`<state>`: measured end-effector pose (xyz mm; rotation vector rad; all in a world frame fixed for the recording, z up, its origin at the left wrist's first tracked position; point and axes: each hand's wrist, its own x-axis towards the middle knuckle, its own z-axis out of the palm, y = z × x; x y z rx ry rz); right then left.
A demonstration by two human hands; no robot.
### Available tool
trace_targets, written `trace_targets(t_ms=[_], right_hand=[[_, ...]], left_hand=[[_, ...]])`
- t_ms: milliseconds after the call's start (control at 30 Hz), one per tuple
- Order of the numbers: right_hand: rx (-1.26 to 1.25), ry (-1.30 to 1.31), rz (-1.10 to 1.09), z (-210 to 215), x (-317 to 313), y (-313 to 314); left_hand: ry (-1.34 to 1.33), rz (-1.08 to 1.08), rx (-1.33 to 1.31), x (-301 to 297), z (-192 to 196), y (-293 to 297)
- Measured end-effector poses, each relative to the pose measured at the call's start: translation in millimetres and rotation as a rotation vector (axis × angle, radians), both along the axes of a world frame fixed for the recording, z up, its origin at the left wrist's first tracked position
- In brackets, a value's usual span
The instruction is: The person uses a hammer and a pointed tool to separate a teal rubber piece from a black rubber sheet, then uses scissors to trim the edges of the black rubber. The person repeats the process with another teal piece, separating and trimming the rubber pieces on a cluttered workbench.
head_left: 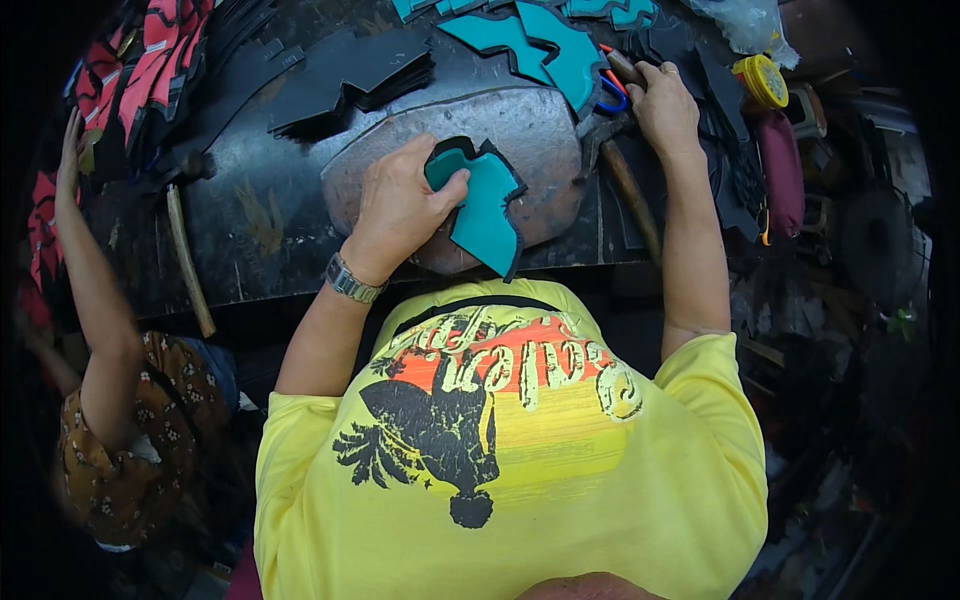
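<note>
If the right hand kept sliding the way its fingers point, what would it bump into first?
The right hand points up the bench; its fingers already seem to touch the scissors, with teal cut pieces just beyond. Depth is hard to judge.

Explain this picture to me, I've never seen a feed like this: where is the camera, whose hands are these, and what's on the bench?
There is one picture, from a wide fisheye camera on the person's head, looking down over their yellow shirt; straight edges bend near the rim. No machine here, only two bare hands. The left hand, with a wristwatch, presses a teal cut piece with a black edge onto a grey oval slab on the dark workbench. The right hand reaches among scissors and black pieces; what its grip closes on, I cannot tell. More teal pieces, a stack of black pieces and a wooden handle lie about. At left, another person's arm reaches to the bench.
</note>
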<state>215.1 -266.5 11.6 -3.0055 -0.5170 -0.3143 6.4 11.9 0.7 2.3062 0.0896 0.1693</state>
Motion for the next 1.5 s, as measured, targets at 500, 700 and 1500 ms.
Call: trace_targets(t_ms=[500,700,1500], right_hand=[[0.024,0.042,0.006,2,15,-7],[1.192,0.292,0.144,29,-14,4],[1.118,0.327,0.523,-20,-160,59]], left_hand=[[-0.200,-0.122,0.040,-11,5,-13],[-0.271,-0.181,0.087,-16,8,-18],[-0.135,-0.236,0.044,-16,10,-20]])
